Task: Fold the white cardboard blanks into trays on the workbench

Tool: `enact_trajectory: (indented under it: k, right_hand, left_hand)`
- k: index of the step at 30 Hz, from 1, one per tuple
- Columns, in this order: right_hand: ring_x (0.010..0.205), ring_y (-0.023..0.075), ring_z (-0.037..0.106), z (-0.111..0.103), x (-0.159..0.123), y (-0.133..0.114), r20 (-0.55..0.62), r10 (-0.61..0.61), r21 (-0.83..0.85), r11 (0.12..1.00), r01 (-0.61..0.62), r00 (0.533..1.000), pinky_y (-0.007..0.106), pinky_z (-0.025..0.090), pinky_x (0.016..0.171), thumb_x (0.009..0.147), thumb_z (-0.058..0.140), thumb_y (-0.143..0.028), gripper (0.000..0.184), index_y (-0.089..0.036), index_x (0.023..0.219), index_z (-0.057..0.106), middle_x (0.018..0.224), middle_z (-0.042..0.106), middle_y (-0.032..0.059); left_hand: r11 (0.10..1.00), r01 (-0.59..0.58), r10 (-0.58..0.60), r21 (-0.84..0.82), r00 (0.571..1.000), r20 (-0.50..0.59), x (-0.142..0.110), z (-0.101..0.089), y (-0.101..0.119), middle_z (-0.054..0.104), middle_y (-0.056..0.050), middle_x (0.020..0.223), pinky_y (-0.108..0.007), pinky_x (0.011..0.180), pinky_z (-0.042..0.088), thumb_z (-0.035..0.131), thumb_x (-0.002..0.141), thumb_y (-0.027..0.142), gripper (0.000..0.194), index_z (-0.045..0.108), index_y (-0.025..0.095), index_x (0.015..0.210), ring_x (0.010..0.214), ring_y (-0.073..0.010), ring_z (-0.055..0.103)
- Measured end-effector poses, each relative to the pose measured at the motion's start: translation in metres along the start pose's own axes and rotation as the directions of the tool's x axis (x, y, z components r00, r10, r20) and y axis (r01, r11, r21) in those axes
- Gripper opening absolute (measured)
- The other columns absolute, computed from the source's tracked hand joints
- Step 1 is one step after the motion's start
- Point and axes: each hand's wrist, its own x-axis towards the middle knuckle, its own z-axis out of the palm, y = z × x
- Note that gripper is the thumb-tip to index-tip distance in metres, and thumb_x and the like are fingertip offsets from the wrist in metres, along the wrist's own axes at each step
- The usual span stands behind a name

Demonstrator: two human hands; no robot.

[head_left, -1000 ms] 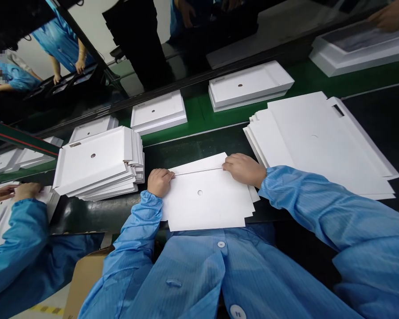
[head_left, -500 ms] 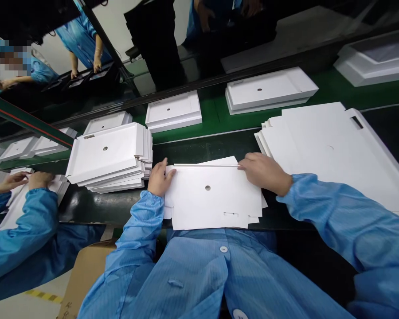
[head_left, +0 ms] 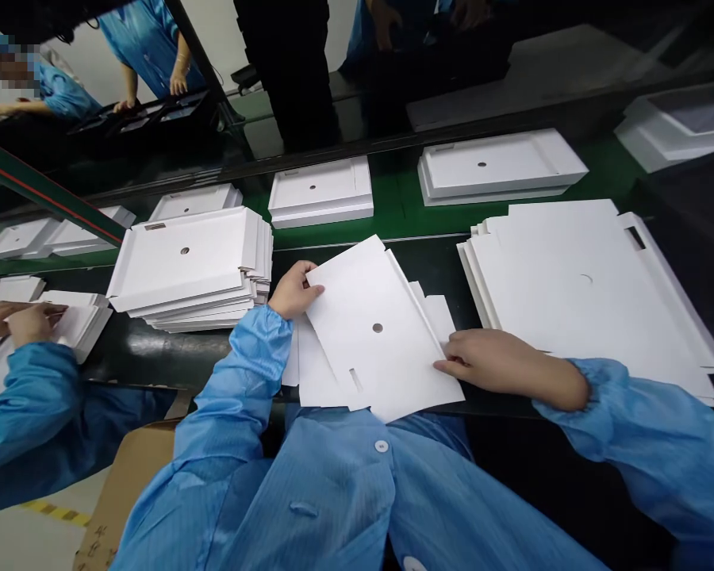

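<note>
Between my hands a white cardboard sheet (head_left: pixel 386 349), with a round hole and a small slot, is tilted and turned askew. My left hand (head_left: pixel 296 290) pinches its upper left corner, thumb on top. At its right edge, my right hand (head_left: pixel 481 361) grips the sheet between thumb and fingers. Beneath it, another white cardboard piece (head_left: pixel 316 369) lies on the dark table edge. Left of my left hand is a stack of folded white cardboard trays (head_left: pixel 214 254). Flat white cardboard blanks (head_left: pixel 577 293) are piled beyond my right hand.
Several white trays (head_left: pixel 321 190) stand along the green conveyor (head_left: pixel 396 202) behind the dark worktop (head_left: pixel 136 353). At far left a co-worker's hands (head_left: pixel 27 321) work over white cardboard. A brown carton (head_left: pixel 134 476) stands below the table. Other people in blue are across the line.
The sheet in my hands has turned and lifted off the piece under it. My right hand has moved down along its right side; my left hand has moved slightly up.
</note>
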Motion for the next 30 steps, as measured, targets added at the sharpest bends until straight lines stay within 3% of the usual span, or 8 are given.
enact_trajectory:
  k: [3,6,8,11,15,19,25,30]
  right_hand:
    - [0.067,0.0214,0.062,-0.015,0.019,-0.001,-0.021,0.038,-0.02,0.999,-0.039,0.999,0.033,0.039,0.058,0.097,0.046,-0.051,0.048,-0.022,0.063,0.064,0.075,0.067,0.0074]
    - [0.082,0.023,0.065,-0.032,0.051,0.008,-0.209,0.065,0.07,0.996,-0.052,0.976,0.033,0.045,0.069,0.099,0.044,-0.047,0.041,-0.02,0.081,0.07,0.09,0.069,0.0092]
    - [0.1,0.0272,0.063,-0.039,0.075,0.015,-0.392,0.097,0.144,0.989,-0.043,0.915,0.036,0.048,0.085,0.097,0.048,-0.043,0.036,-0.016,0.11,0.069,0.108,0.067,0.0133]
    - [0.129,0.0366,0.049,-0.044,0.109,0.025,-0.529,0.146,0.172,0.983,-0.063,0.836,0.048,0.041,0.105,0.091,0.057,-0.039,0.058,-0.01,0.14,0.05,0.136,0.054,0.0213]
    - [0.132,0.0354,0.048,-0.05,0.141,0.035,-0.455,0.193,0.33,0.943,-0.037,0.869,0.046,0.043,0.106,0.084,0.067,-0.032,0.082,-0.01,0.153,0.029,0.145,0.05,0.0216]
    - [0.1,0.0248,0.065,-0.048,0.154,0.041,-0.284,0.204,0.528,0.849,-0.025,0.937,0.034,0.052,0.083,0.082,0.069,-0.027,0.077,-0.016,0.149,0.034,0.119,0.066,0.0128]
    - [0.085,0.0191,0.064,-0.028,0.163,0.043,-0.201,0.191,0.517,0.854,-0.062,0.961,0.026,0.05,0.069,0.07,0.077,-0.02,0.056,-0.02,0.12,0.051,0.104,0.067,0.0058]
    - [0.09,0.0211,0.063,-0.021,0.167,0.04,-0.216,0.161,0.417,0.907,-0.058,0.963,0.028,0.048,0.073,0.073,0.077,-0.022,0.056,-0.021,0.123,0.051,0.101,0.066,0.0053]
  left_hand:
    - [0.998,-0.005,0.003,0.068,1.0,0.023,0.034,-0.003,0.017,0.063,0.001,0.089,-0.027,0.068,0.047,0.067,0.074,0.019,0.033,0.056,0.019,0.105,0.076,-0.015,0.058]
    - [0.983,0.0,-0.004,0.184,1.0,0.024,0.063,-0.002,0.03,0.063,0.0,0.094,-0.029,0.076,0.046,0.066,0.074,0.014,0.032,0.057,0.02,0.105,0.082,-0.0162,0.056]
    - [0.969,-0.025,0.007,0.246,0.997,0.074,0.075,-0.002,0.035,0.062,0.0,0.097,-0.03,0.079,0.045,0.066,0.073,0.013,0.032,0.057,0.02,0.103,0.085,-0.017,0.056]
    - [0.956,-0.097,0.054,0.277,0.986,0.158,0.081,-0.004,0.04,0.063,0.001,0.095,-0.029,0.079,0.044,0.068,0.073,0.014,0.031,0.058,0.02,0.101,0.085,-0.0169,0.056]
    - [0.953,-0.143,0.077,0.268,0.968,0.24,0.081,-0.009,0.042,0.065,0.002,0.094,-0.028,0.076,0.045,0.071,0.072,0.015,0.035,0.059,0.02,0.104,0.082,-0.0161,0.058]
    - [0.954,-0.11,0.017,0.28,0.949,0.315,0.076,-0.009,0.037,0.069,0.0,0.103,-0.028,0.08,0.048,0.072,0.071,0.015,0.042,0.064,0.022,0.111,0.09,-0.0179,0.063]
    - [0.921,-0.132,-0.019,0.367,0.925,0.379,0.063,0.004,0.024,0.071,-0.002,0.106,-0.03,0.083,0.051,0.071,0.069,0.015,0.04,0.068,0.021,0.108,0.095,-0.0214,0.065]
    - [0.887,-0.197,0.036,0.418,0.931,0.364,0.051,0.015,0.019,0.07,-0.004,0.101,-0.032,0.081,0.05,0.064,0.071,0.008,0.034,0.066,0.02,0.103,0.094,-0.0228,0.064]
